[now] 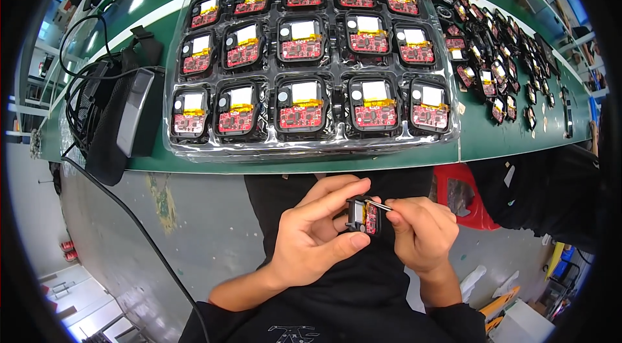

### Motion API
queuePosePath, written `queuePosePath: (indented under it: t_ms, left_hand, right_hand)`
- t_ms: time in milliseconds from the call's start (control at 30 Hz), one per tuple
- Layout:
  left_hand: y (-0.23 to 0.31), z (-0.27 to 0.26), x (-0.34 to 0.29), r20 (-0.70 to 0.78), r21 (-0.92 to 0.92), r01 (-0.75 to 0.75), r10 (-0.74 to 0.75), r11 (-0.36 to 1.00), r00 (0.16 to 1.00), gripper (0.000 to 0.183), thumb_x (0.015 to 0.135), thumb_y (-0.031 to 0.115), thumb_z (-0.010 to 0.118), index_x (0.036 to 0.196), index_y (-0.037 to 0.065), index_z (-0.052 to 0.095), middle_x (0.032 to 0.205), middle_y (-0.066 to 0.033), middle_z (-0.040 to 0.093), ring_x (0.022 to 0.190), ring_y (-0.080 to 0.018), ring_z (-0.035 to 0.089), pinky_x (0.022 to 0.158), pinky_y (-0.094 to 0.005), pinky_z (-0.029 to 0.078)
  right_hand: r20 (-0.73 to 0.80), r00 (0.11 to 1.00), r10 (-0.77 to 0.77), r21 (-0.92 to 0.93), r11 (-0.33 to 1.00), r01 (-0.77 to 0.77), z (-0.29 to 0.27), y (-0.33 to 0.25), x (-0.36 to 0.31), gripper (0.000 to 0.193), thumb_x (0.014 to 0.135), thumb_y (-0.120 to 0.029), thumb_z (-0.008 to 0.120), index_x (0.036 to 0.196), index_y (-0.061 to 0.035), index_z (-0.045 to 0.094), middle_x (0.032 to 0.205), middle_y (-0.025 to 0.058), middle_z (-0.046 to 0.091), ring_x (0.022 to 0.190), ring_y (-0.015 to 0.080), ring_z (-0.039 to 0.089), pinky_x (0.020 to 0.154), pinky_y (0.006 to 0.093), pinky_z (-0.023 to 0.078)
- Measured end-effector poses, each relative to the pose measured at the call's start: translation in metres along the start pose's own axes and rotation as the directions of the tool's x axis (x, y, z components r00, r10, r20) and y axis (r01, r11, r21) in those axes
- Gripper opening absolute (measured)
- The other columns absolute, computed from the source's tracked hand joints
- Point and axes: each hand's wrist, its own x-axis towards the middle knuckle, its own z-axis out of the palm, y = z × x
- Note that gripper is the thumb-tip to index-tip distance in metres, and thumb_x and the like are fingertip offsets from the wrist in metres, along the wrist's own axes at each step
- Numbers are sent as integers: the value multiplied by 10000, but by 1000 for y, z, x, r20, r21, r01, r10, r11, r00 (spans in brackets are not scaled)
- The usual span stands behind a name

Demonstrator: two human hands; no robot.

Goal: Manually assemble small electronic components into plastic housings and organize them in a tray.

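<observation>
Above my lap, just off the front edge of the table, my left hand (314,229) grips a small black device housing (355,215) between thumb and fingers. A red circuit board (371,218) with yellow tape and a pale block shows inside the housing, tilted sideways. My right hand (424,231) pinches a thin metal tool (378,205), which looks like tweezers. Its tip reaches the upper edge of the housing, by the board; whether it grips anything there is too small to tell.
A clear plastic tray (311,148) holds rows of similar housings on the green table (505,142). Loose units (489,80) are heaped at the right. Left stands a black case (116,116) with a cable (139,220) hanging down. A red stool (447,194) and another person's dark-clothed leg (531,191) are at right.
</observation>
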Motion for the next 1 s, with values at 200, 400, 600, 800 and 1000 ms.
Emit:
queuePosePath:
  t_ms: [200,400,600,800,1000]
  left_hand:
    - [-2,3,0,-43,13,32,-31,999,999,575,895,-67,693,1427,-70,478,1443,-142,405,1318,-269,516,1110,-402,469]
    - [-3,0,1,-68,59,24,-20,998,997,570,902,-45,698,1430,-64,483,1442,-133,420,1287,-232,514,1075,-372,479]
    - [3,0,3,-49,111,51,-46,992,998,570,914,-6,706,1437,-61,484,1445,-125,408,1254,-196,507,1017,-331,489]
    - [-1,1,3,-50,112,30,-25,993,998,565,919,-12,699,1438,-63,483,1448,-123,401,1243,-192,507,991,-320,494]
    - [-5,0,1,-79,89,48,-41,995,996,565,919,-8,702,1434,-73,479,1445,-126,418,1246,-208,532,1004,-337,497]
  right_hand:
    - [-32,999,9,-72,997,-12,1,-3,-3,161,779,-30,791,901,4,692,756,91,685,579,218,661,516,289,515]
    - [1,999,-49,-128,991,48,4,2,-1,189,765,-52,805,909,4,695,749,81,661,571,207,643,494,297,491]
    - [-23,991,-132,-204,971,124,-2,4,-1,233,758,-83,819,942,20,718,765,70,642,523,178,568,470,289,450]
    - [7,988,-157,-249,956,154,-4,5,-3,226,760,-78,817,935,27,719,754,70,643,513,169,556,461,282,442]
    - [-51,991,-124,-176,978,113,6,3,-8,210,760,-23,802,939,33,707,754,87,661,546,188,617,480,286,484]
